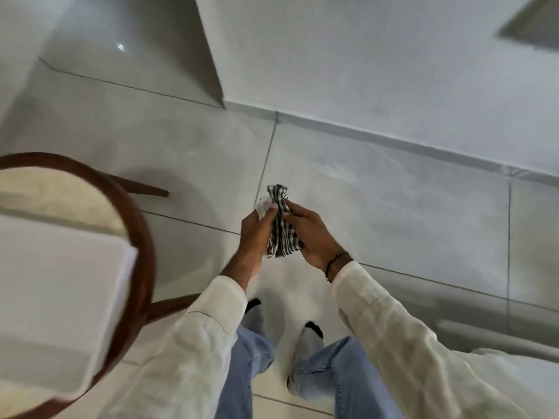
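A small black-and-white checked cloth (282,225) is bunched up between both hands, held in front of me above the tiled floor. My left hand (255,234) grips its left side, thumb pressed near the top, where a bit of white material shows. My right hand (311,237) curls round the cloth's right side and lower end; a dark bracelet sits on that wrist. Both arms wear cream sleeves.
A round wooden-rimmed chair (133,225) with a pale seat stands at the left, a white folded item (60,297) lying on it. A white wall with a skirting (393,137) runs diagonally ahead. Grey floor tiles (408,213) spread right. My feet (311,331) stand below.
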Tool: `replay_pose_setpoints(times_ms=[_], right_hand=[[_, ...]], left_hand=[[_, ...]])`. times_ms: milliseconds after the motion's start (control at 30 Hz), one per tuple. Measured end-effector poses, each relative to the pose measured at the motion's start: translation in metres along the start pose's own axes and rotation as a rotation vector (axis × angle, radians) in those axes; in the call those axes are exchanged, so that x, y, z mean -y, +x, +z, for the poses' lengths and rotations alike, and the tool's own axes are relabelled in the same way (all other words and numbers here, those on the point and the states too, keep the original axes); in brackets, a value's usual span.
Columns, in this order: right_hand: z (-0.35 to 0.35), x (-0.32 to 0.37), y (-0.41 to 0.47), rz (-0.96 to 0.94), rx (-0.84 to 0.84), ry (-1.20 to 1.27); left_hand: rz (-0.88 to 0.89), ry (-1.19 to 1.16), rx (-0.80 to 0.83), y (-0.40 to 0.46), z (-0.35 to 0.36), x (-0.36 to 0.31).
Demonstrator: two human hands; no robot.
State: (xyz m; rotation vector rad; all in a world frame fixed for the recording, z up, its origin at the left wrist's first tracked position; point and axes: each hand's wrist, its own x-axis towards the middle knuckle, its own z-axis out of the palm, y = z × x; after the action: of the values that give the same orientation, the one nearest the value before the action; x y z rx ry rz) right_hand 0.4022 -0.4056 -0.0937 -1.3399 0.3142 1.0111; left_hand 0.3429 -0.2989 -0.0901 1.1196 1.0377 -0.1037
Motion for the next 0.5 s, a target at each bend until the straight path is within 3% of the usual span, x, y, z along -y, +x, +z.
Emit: replay_pose_setpoints(times_ms=[133,333,400,500], right_hand=[[0.061,0.082,-0.084,0.001,-0.026,-0.089],[0.156,0.140,-0.142,0.081,0.173,-0.190],[0.195,0.139,-0.147,0.107,0.278,-0.277],[0.253,0.123,-0.147,0.142,0.425,-0.461]], left_hand=[[0.029,-0.070,-0.176,-0.107,-0.041,-0.083],[0.005,-0.365,-0.315,-0.188,-0.142,-0.130],[-0.025,-0.467,-0.294,-0.197,-0.181,-0.127],[0.032,-0.745,-0.065,-0.206,-0.235,-0.113]])
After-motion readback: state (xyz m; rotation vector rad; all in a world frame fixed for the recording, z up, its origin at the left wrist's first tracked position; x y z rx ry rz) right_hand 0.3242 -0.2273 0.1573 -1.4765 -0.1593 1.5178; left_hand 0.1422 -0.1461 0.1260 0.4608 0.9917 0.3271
